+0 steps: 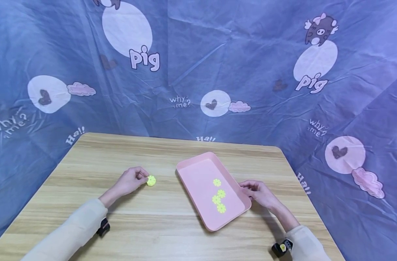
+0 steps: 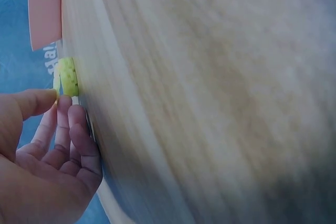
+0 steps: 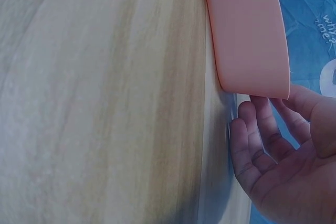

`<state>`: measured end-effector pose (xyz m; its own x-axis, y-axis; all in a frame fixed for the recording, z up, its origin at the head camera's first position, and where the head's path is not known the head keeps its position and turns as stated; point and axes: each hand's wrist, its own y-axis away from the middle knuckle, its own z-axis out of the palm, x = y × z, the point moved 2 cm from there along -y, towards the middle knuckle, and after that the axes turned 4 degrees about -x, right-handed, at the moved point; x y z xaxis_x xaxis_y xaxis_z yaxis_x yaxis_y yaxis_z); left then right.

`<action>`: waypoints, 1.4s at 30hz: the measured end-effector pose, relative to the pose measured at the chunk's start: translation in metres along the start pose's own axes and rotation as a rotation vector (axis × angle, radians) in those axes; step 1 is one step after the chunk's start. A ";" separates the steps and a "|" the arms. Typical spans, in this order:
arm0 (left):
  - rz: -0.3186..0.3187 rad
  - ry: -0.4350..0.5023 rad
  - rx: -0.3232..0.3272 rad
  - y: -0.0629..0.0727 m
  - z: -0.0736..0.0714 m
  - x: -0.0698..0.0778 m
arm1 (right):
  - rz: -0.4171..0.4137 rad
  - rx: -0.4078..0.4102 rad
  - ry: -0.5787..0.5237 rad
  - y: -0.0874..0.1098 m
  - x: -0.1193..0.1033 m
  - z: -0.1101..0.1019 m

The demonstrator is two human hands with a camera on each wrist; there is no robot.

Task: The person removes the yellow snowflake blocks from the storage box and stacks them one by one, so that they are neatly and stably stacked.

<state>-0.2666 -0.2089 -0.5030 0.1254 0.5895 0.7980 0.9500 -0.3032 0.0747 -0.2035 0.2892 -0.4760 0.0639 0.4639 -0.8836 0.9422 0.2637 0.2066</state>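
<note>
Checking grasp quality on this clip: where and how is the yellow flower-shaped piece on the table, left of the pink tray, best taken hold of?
Probably by its rim, pinched between thumb and fingertips from the left. The yellow piece is a small flat disc lying on the wooden table, so only its notched edge gives purchase. The left hand already meets it from that side; the pink tray lies to its right.
</note>
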 end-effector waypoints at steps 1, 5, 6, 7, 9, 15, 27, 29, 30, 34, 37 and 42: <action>0.001 -0.003 0.001 0.000 0.001 0.000 | -0.002 0.000 -0.001 0.000 0.000 0.000; 0.001 -0.019 0.006 0.001 0.003 0.001 | -0.009 -0.001 0.001 0.001 0.001 -0.001; -0.001 -0.022 0.007 0.002 0.003 0.001 | -0.010 -0.001 0.002 0.001 0.002 -0.001; -0.002 -0.023 0.007 0.002 0.004 0.001 | -0.012 -0.002 0.004 0.001 0.002 -0.001; -0.004 -0.030 0.009 0.002 0.005 0.002 | -0.013 -0.002 0.006 0.001 0.002 -0.001; -0.003 -0.042 0.008 0.002 0.005 0.002 | -0.009 0.003 0.007 0.001 0.002 -0.001; -0.018 -0.040 0.005 0.002 0.005 0.004 | -0.012 0.000 0.009 0.000 0.003 -0.003; -0.016 -0.037 0.005 0.003 0.005 0.005 | -0.012 -0.003 0.006 0.000 0.002 -0.003; -0.019 -0.034 0.007 0.003 0.005 0.005 | -0.012 -0.005 0.005 0.000 0.002 -0.003; -0.019 -0.035 0.007 0.003 0.006 0.005 | -0.012 -0.010 0.003 0.000 0.002 -0.003; -0.014 -0.031 0.008 0.003 0.005 0.005 | -0.010 -0.011 0.004 0.000 0.002 -0.003; 0.008 -0.007 0.029 0.002 0.000 0.006 | -0.004 -0.004 0.010 0.000 0.002 -0.003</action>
<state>-0.2636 -0.2061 -0.4979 0.1352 0.5921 0.7944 0.9569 -0.2860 0.0504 -0.2048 0.2930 -0.4764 0.0564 0.4716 -0.8800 0.9411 0.2692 0.2046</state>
